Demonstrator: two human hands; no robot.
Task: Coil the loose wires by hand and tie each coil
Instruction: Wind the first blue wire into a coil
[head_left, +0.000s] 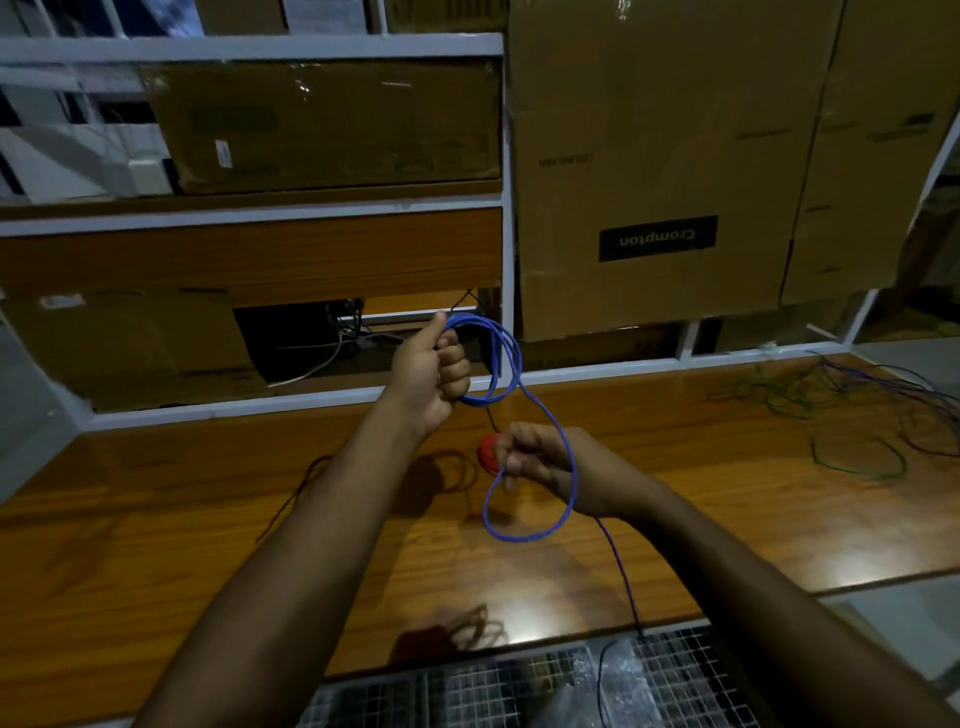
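My left hand is raised above the wooden table and closed around a coil of blue wire with several loops. From the coil a strand runs down to my right hand, which pinches it and forms a hanging loop just above the table. The wire's tail trails toward me over the table's front edge. A red roll lies on the table, partly hidden behind my right fingers.
Loose green and purple wires lie tangled at the table's far right. A dark red wire lies at left. Cardboard boxes and white shelving stand behind. A wire mesh sits below the front edge.
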